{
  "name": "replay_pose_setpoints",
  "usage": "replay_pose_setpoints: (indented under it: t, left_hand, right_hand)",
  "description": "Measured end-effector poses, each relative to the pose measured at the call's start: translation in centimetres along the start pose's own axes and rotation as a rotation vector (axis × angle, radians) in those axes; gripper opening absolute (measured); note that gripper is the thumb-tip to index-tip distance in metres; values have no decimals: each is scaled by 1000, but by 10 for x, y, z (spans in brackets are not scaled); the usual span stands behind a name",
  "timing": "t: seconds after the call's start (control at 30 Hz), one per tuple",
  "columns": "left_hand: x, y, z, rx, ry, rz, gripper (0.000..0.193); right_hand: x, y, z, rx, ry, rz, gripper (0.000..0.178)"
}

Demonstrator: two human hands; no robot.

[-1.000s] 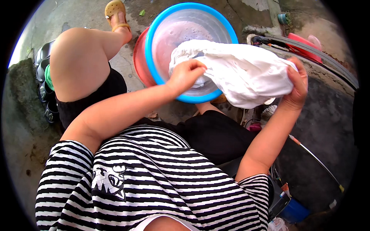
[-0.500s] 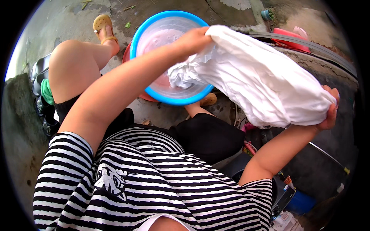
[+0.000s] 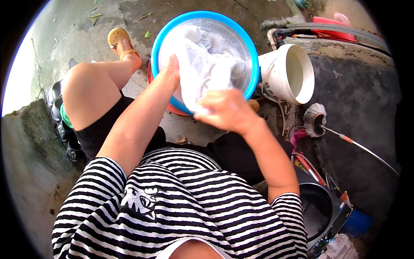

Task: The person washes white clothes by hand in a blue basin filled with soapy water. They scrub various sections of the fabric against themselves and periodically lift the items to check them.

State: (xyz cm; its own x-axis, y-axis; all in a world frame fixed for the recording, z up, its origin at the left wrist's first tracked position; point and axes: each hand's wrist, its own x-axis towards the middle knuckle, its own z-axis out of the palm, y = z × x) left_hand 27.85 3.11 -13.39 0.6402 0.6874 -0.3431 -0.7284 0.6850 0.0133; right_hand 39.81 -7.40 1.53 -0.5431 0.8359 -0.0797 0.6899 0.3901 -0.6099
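A large piece of wet white cloth (image 3: pixel 196 69) lies bunched in a translucent basin with a blue rim (image 3: pixel 156 45); its near end is raised toward the near rim. At the basin's left side, my left hand (image 3: pixel 173 69) grips the cloth's edge, thumb up and the other fingers mostly hidden. Over the near rim, my right hand (image 3: pixel 226 110) is closed on the cloth's near end, somewhat blurred by motion. Which garment or linen the cloth is, I cannot tell. Under the basin, part of a red tub (image 3: pixel 179 107) shows.
A white bucket (image 3: pixel 276 71) lies tilted right of the basin. Beyond it are a round brush (image 3: pixel 315 121) and a thin pole (image 3: pixel 366 149). A black appliance with a round opening (image 3: pixel 317 207) stands at the lower right, near a blue container (image 3: pixel 358 222). Shoes (image 3: pixel 56 108) sit at left.
The cloth, stretched up to the right between both hands, has come down into the basin. My right hand moved left and inward; my left hand moved left and nearer. The bucket is now uncovered.
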Motion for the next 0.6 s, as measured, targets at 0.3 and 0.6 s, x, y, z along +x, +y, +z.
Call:
replay_pose_setpoints:
  t: [0.3,0.6]
  left_hand:
    - [2,19,-5,-129,-169,-92,58]
    - [14,5,21,-297,-389,-178,52]
  right_hand:
    - [-11,80,63,829,270,349,16]
    - [17,174,32,996,716,663,44]
